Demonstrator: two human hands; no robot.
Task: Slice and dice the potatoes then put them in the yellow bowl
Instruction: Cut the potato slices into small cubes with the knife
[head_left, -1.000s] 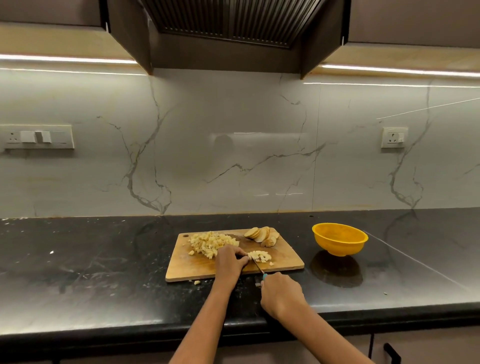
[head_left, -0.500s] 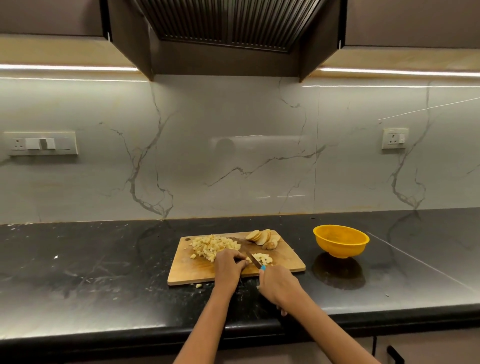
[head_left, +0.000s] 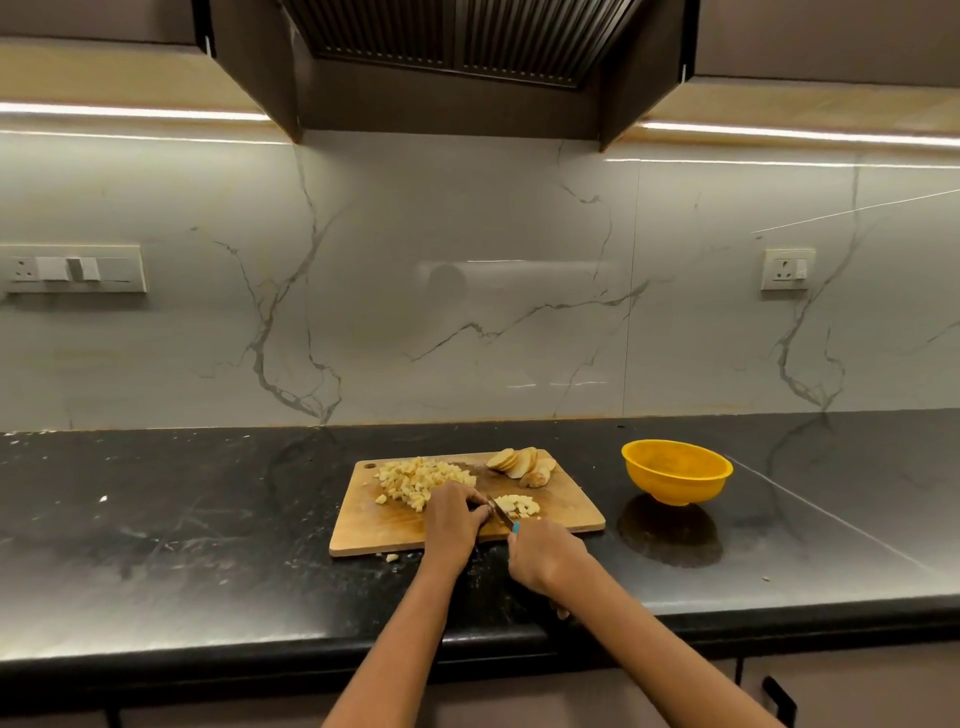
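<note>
right hand (head_left: 545, 558) grips knife (head_left: 501, 512) | left hand (head_left: 452, 512) on potato | no writing legible

A wooden cutting board (head_left: 405, 535) lay on a black countertop (head_left: 182, 530), with open counter to its left and behind it up to the marble wall. Both hands crowded the board's near middle. Diced potato (head_left: 415, 480) filled its far left, potato slices (head_left: 519, 461) its far right. A yellow bowl (head_left: 676, 472) stood apart to the right, bare counter between.

Both forearms are bare to the frame edge, left grip (head_left: 453, 514) and right grip (head_left: 545, 558) ungloved.
</note>
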